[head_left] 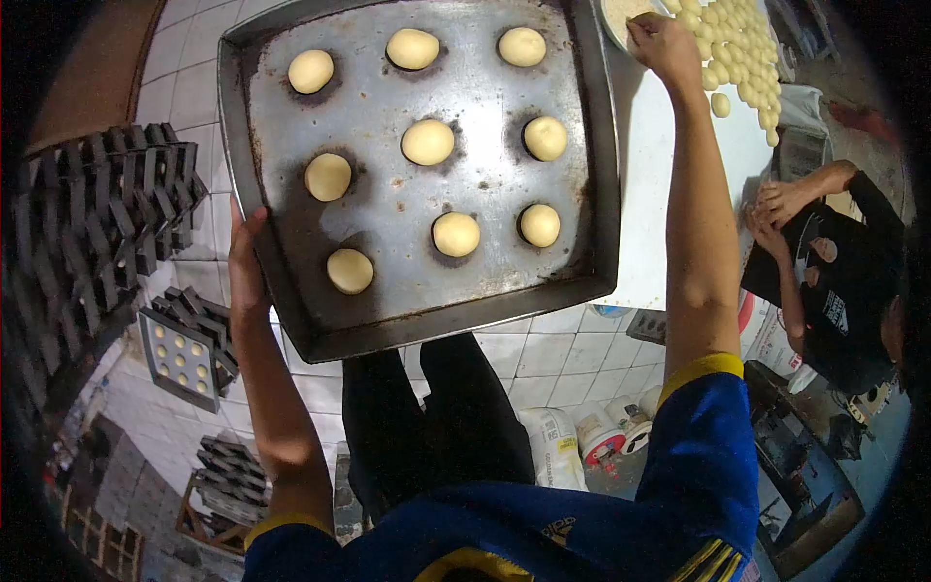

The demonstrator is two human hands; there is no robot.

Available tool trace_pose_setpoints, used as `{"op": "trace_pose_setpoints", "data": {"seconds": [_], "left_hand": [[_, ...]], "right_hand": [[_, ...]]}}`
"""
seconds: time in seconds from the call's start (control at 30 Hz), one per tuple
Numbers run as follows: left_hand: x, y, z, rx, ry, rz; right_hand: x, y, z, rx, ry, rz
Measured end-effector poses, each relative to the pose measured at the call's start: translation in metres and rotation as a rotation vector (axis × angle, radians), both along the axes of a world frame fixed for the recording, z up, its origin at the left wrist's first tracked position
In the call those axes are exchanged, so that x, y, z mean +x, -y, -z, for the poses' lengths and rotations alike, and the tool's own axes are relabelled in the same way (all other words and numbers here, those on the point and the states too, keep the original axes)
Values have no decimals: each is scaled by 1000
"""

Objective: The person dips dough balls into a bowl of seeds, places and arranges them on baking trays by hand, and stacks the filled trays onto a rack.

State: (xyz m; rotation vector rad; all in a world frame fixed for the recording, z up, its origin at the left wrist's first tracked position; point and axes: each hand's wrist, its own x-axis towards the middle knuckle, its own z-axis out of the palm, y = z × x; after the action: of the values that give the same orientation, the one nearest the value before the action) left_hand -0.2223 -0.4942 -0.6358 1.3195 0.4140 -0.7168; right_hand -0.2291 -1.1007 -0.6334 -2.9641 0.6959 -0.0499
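Note:
A square metal tray (pixel 388 281) with raised dark walls is held up in front of me, with several pale dough balls (pixel 428 143) spaced out on it in rows. My left hand (pixel 248 254) grips the tray's left edge, with the fingers partly hidden behind it. At the top right, my right hand (pixel 665 48) is at a round bowl (pixel 618 14) of pale, crumb-like stuff. Its fingers are pressed together over the bowl; whatever they pinch is too small to make out. Beside that hand, many more dough balls (pixel 742 58) lie crowded on the white table (pixel 640 223).
Another person (pixel 834 272) in black sits at the right, hands near the table edge. Stacked dark trays (pixel 107 204) stand at the left, and a smaller-looking tray of dough balls (pixel 180 359) is below them. Buckets (pixel 598 432) and a white sack (pixel 553 448) rest on the tiled floor.

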Motion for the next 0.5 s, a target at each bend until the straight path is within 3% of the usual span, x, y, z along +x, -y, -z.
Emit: {"op": "trace_pose_setpoints", "data": {"seconds": [0.1, 0.13, 0.23, 0.3, 0.37, 0.43, 0.5], "left_hand": [[0, 0, -2, 17, 6, -2], [0, 0, -2, 36, -3, -8], [1, -6, 8, 64, 19, -25], [1, -8, 6, 73, 47, -29], [3, -1, -4, -4, 36, 4], [4, 1, -5, 8, 38, -2], [4, 0, -4, 21, 39, -8]], "right_hand": [[-3, -1, 0, -40, 119, -41], [-4, 1, -3, 197, 157, 0], [-15, -83, -42, 404, 172, -32], [-30, -135, -28, 679, 255, -232], [-43, -206, -39, 604, 266, -364], [-47, -242, -22, 456, 288, -578], [-53, -266, -1, 403, 271, -613]]}}
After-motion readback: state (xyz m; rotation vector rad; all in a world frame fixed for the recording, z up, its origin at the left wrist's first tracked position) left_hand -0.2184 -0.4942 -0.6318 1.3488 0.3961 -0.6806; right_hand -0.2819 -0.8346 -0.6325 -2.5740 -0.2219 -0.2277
